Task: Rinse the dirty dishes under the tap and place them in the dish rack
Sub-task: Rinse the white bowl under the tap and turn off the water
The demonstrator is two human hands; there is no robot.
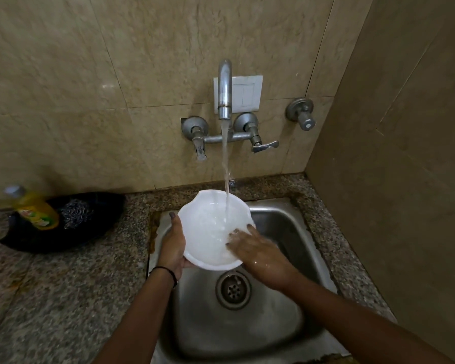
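A white bowl [208,227] is held over the steel sink [286,222], tilted toward me. Water runs from the wall tap [225,95] straight into it. My left hand [172,245] grips the bowl's left rim from below, thumb up along the edge. My right hand [258,252] lies flat inside the bowl's right side, fingers spread on the wet surface. No dish rack is in view.
A yellow dish-soap bottle [36,208] lies on a black cloth [63,224] with a steel scrubber [75,214] on the granite counter [63,285] at the left. The drain [233,287] sits below the bowl. A side wall [405,179] closes the right.
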